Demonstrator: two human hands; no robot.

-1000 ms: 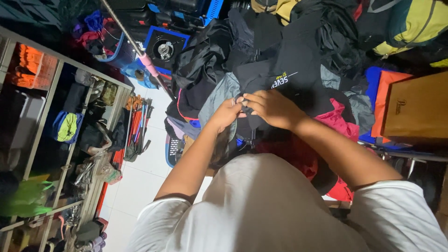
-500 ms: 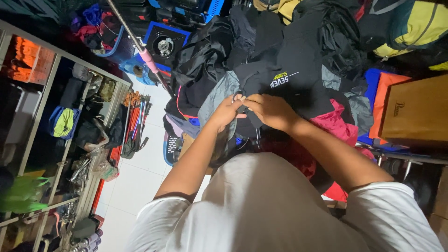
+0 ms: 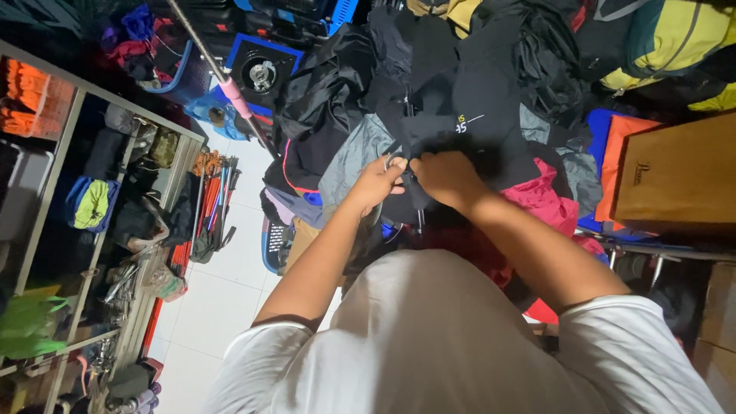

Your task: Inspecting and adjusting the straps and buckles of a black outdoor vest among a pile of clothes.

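Both of your hands meet at the black garment (image 3: 460, 146) atop the clothes pile, left hand (image 3: 377, 182) and right hand (image 3: 445, 178) pinching its fabric together to keep it taut.

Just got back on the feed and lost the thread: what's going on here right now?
A person in a white T-shirt has both hands together over a pile of clothes. The left hand and right hand pinch a black garment at its lower edge, with what looks like a small metal ring or clip between the fingers; it is too small to tell for sure. A red garment lies beside it, a wooden box to the right and shelves to the left.
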